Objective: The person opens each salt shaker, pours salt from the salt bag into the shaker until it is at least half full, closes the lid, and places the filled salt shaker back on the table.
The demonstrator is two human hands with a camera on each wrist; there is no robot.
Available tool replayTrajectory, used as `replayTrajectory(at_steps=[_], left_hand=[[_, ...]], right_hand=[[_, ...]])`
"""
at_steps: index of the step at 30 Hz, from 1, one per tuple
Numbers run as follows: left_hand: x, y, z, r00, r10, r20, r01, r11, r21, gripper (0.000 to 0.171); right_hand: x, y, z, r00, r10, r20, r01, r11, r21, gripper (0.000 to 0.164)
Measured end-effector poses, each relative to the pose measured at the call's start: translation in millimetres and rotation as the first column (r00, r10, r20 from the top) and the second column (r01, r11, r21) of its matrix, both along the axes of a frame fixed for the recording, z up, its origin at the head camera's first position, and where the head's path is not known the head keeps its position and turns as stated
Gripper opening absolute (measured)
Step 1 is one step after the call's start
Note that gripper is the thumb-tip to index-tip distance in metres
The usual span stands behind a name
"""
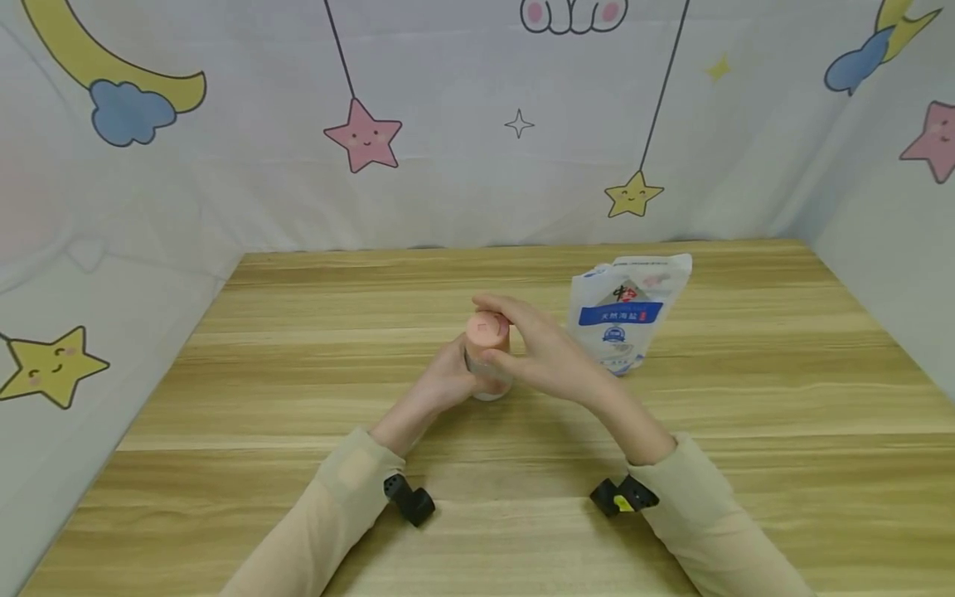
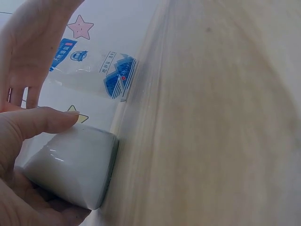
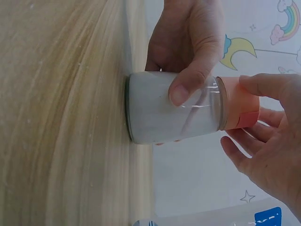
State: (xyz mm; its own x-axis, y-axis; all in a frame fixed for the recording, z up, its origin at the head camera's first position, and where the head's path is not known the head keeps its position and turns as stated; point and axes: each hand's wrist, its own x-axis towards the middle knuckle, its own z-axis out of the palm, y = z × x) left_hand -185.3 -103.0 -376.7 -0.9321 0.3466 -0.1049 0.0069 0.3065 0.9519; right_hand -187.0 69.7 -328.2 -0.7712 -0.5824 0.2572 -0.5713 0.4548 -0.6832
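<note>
A see-through jar [image 3: 153,108] with white contents stands upright on the table, topped by a peach-pink lid [image 1: 487,330]. My left hand [image 1: 446,377] grips the jar's body, its thumb across the front in the right wrist view. My right hand [image 1: 555,352] holds the lid from the right, thumb on the near side and fingers curved round the far side. In the left wrist view only the lower part of the jar [image 2: 80,165] shows; the lid is out of sight there.
A white pouch [image 1: 619,313] with a blue band and Chinese print stands to the right, just behind my right hand. The wooden table [image 1: 298,332] ends at a printed cloth backdrop [image 1: 462,191] with stars. Each sleeve carries a small black camera [image 1: 409,500] at the wrist.
</note>
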Motion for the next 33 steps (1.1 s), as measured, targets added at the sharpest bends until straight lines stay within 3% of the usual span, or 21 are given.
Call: replayTrajectory(at_steps=[17, 24, 33], left_hand=[[-0.1, 1.6, 0.4, 1.000, 0.012, 0.029, -0.013, 0.999, 0.040, 0.077], [0.4, 1.1, 2.1, 0.999, -0.003, 0.038, 0.002, 1.000, 0.029, 0.076], [0.5, 1.9, 1.6, 0.998, 0.038, 0.043, -0.037, 0.999, -0.003, 0.072]], right_hand=[[-0.2, -4.0, -5.4, 0.996, -0.060, -0.065, 0.060, 0.998, -0.010, 0.066], [0.1, -1.0, -2.9, 0.996, -0.084, 0.024, 0.083, 0.996, 0.019, 0.080], [-1.0, -0.6, -2.1, 0.999, -0.031, 0.015, 0.032, 0.999, -0.010, 0.072]])
